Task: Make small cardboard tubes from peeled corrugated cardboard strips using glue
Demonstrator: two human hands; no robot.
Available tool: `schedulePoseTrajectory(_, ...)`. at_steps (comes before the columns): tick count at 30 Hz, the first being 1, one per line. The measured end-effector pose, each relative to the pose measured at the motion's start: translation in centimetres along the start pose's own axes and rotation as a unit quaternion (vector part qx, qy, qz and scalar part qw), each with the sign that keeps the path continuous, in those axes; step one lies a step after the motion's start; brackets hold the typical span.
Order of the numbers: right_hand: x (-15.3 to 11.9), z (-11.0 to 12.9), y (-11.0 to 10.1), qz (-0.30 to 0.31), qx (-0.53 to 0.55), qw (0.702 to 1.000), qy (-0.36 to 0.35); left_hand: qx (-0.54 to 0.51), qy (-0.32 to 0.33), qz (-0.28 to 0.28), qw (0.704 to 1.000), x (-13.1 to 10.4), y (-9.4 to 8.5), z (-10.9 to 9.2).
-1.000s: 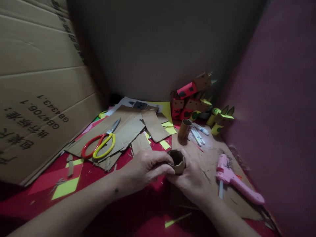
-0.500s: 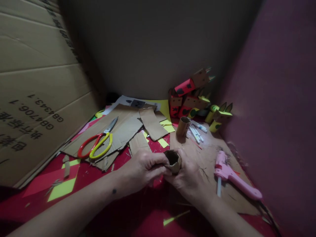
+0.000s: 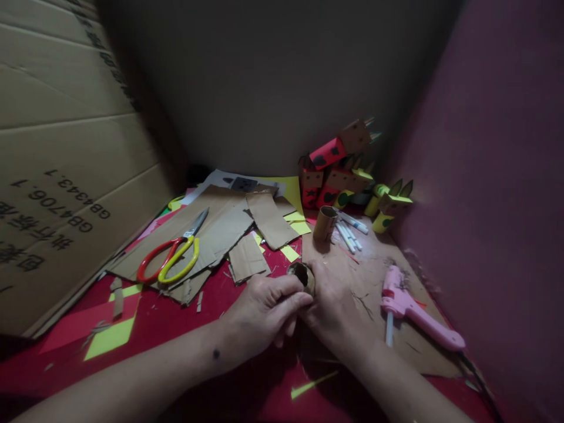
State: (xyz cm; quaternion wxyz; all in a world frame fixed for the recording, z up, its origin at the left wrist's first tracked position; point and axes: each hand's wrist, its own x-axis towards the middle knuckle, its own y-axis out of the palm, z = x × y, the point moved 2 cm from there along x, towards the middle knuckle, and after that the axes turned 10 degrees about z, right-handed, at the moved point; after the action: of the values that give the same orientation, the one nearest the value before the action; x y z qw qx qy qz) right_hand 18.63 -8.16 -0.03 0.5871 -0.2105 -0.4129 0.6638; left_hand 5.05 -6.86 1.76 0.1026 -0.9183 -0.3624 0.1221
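Both hands meet around a short brown cardboard tube (image 3: 301,271) near the middle of the view, its open end facing up. My left hand (image 3: 268,305) pinches the tube's near-left rim between thumb and fingers. Wrapped round the right side of the tube is my right hand (image 3: 328,299). Much of the tube is hidden by the fingers. Just beyond stands another cardboard tube (image 3: 325,224), upright on a brown cardboard sheet (image 3: 352,276), beside several white markers (image 3: 349,236).
Red-and-yellow-handled scissors (image 3: 176,252) lie on cardboard pieces (image 3: 224,214) at the left. A pink glue gun (image 3: 414,314) rests at the right, its cord trailing frontward. Paper-covered tube figures (image 3: 328,188) stand at the back. A large carton (image 3: 74,158) borders the left; a purple wall (image 3: 493,176) borders the right.
The tube has shifted slightly left and its opening shows less between the hands. My left hand has moved lower and its thumb now lies across the near rim.
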Motion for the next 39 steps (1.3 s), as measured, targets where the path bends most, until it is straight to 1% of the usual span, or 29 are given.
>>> schedulePoseTrajectory(2,0.0,-0.1,0.1,-0.005,-0.03,0.999,-0.01,-0.004,0.003,0.004,1.0,0.0,0.1,0.1)
schedulePoseTrajectory(4,0.1,-0.2,0.2,-0.024,-0.067,0.997,-0.028,-0.038,-0.032,0.024,0.998,0.1,0.3,0.2)
schedulePoseTrajectory(6,0.1,-0.3,0.4,-0.066,-0.12,0.989,-0.05,-0.077,-0.07,0.052,0.993,0.1,0.5,0.3)
schedulePoseTrajectory(7,0.1,-0.3,0.5,-0.091,-0.147,0.983,-0.061,-0.089,-0.079,0.06,0.991,0.2,0.7,0.3)
schedulePoseTrajectory(9,-0.1,-0.2,0.7,-0.13,-0.181,0.971,-0.081,-0.102,-0.072,0.055,0.991,0.3,1.1,0.4)
schedulePoseTrajectory(11,-0.3,-0.1,0.8,-0.146,-0.186,0.966,-0.103,-0.117,-0.057,0.043,0.991,0.3,1.3,0.4)
schedulePoseTrajectory(12,-0.3,0.0,0.9,-0.148,-0.182,0.966,-0.111,-0.129,-0.055,0.048,0.989,0.3,1.3,0.3)
schedulePoseTrajectory(15,-0.4,0.1,0.6,-0.152,-0.167,0.967,-0.116,-0.159,-0.073,0.101,0.979,-0.1,1.0,0.0)
schedulePoseTrajectory(16,-0.4,0.1,0.3,-0.152,-0.155,0.969,-0.115,-0.155,-0.076,0.107,0.979,-0.2,0.7,-0.3)
schedulePoseTrajectory(17,-0.3,0.1,0.1,-0.148,-0.136,0.974,-0.109,-0.146,-0.068,0.096,0.982,-0.4,0.2,-0.6)
schedulePoseTrajectory(18,-0.2,0.0,-0.1,-0.137,-0.107,0.98,-0.099,-0.129,-0.049,0.065,0.988,-0.6,-0.5,-0.9)
schedulePoseTrajectory(20,-0.1,-0.1,-0.4,-0.1,-0.034,0.992,-0.072,-0.081,0.009,-0.042,0.996,-0.8,-1.8,-1.6)
schedulePoseTrajectory(21,-0.1,-0.1,-0.4,-0.082,-0.002,0.995,-0.061,-0.054,0.04,-0.095,0.993,-0.8,-2.4,-1.8)
schedulePoseTrajectory(22,-0.1,0.0,-0.3,-0.066,0.019,0.996,-0.057,-0.024,0.066,-0.133,0.989,-0.8,-2.9,-2.0)
schedulePoseTrajectory(23,-0.1,0.1,-0.2,-0.055,0.029,0.996,-0.064,0.011,0.084,-0.15,0.985,-0.7,-3.1,-2.0)
schedulePoseTrajectory(24,-0.2,0.2,-0.1,-0.051,0.028,0.995,-0.078,0.052,0.096,-0.152,0.982,-0.5,-3.2,-2.0)
schedulePoseTrajectory(27,-0.4,0.6,0.2,-0.037,0.008,0.991,-0.132,0.181,0.139,-0.12,0.966,-0.1,-3.0,-1.9)
schedulePoseTrajectory(29,-0.4,0.7,0.1,-0.019,0.018,0.991,-0.133,0.219,0.163,-0.127,0.954,-0.1,-3.0,-1.8)
schedulePoseTrajectory(31,-0.2,0.6,-0.4,-0.009,0.05,0.995,-0.088,0.195,0.152,-0.154,0.957,-0.1,-3.3,-1.7)
schedulePoseTrajectory(33,-0.1,0.5,-1.0,-0.002,0.101,0.994,-0.03,0.123,0.098,-0.168,0.973,0.1,-3.8,-1.4)
schedulePoseTrajectory(35,0.1,0.4,-1.3,0.011,0.171,0.985,0.002,0.027,0.041,-0.156,0.987,0.4,-4.3,-0.9)
schedulePoseTrajectory(36,0.1,0.4,-1.4,0.016,0.208,0.978,0.011,-0.021,0.02,-0.146,0.989,0.5,-4.5,-0.6)
schedulePoseTrajectory(39,0.1,0.3,-1.4,-0.004,0.284,0.959,0.01,-0.128,-0.007,-0.12,0.984,1.0,-4.7,0.4)
